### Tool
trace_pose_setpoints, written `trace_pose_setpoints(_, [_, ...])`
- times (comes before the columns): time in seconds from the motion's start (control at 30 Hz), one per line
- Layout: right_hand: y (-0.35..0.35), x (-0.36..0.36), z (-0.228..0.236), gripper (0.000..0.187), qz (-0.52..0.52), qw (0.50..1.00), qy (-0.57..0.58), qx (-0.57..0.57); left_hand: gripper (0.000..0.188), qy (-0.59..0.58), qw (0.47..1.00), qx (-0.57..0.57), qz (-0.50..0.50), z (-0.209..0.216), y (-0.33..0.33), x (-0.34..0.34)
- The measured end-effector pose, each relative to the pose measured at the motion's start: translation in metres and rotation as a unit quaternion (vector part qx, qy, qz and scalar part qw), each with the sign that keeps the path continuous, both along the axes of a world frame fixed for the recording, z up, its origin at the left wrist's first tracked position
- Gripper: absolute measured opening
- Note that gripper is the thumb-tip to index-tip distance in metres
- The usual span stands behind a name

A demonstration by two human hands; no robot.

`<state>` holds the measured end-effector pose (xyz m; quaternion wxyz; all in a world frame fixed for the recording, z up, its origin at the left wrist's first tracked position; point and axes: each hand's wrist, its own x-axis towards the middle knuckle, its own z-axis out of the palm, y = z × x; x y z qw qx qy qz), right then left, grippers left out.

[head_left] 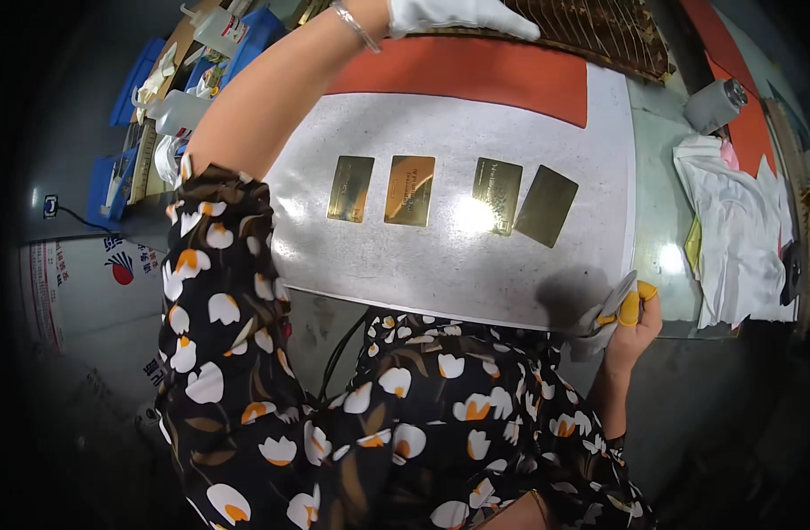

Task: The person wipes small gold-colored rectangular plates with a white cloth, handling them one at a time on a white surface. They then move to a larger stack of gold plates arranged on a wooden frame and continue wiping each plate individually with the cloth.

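My left hand [462,14], in a white glove, reaches to the top edge of the view, by the near side of a brown rack [599,31] strung with thin wires. One gloved finger stretches out along the rack; the other fingers are cut off by the frame. At the table's near right edge, my right hand [633,320] wears yellow finger cots and is closed on a grey cloth [592,329]. Several gold metal cards lie between the hands: a left card [350,189], a brighter card [411,191], a third card [496,196] and a tilted, darker card [547,206].
The cards rest on a white sheet [440,283], with an orange-red mat [475,79] behind. At right are a crumpled white cloth [732,230] and a metal-topped bottle [716,106]. Squeeze bottles [177,113] and blue bins [113,190] stand at left.
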<state>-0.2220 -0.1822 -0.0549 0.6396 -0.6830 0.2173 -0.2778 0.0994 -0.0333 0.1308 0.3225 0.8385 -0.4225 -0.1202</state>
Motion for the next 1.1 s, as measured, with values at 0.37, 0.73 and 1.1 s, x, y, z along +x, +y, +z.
trace_pose_setpoints(0.37, [-0.013,-0.003,0.009,0.011,0.072,0.995,0.009,0.071,0.109,-0.304,0.946,0.012,-0.115,-0.026,-0.161,0.037])
trace_pose_setpoints(0.73, [-0.018,-0.009,0.003,0.012,0.103,0.993,-0.009,0.053,0.102,-0.313,0.898,0.293,-0.101,-0.046,-0.217,0.040])
trace_pose_setpoints(1.1, [-0.019,-0.006,0.003,0.012,0.069,0.998,-0.003,-0.007,0.039,-0.080,0.980,0.003,-0.181,-0.053,-0.223,0.027])
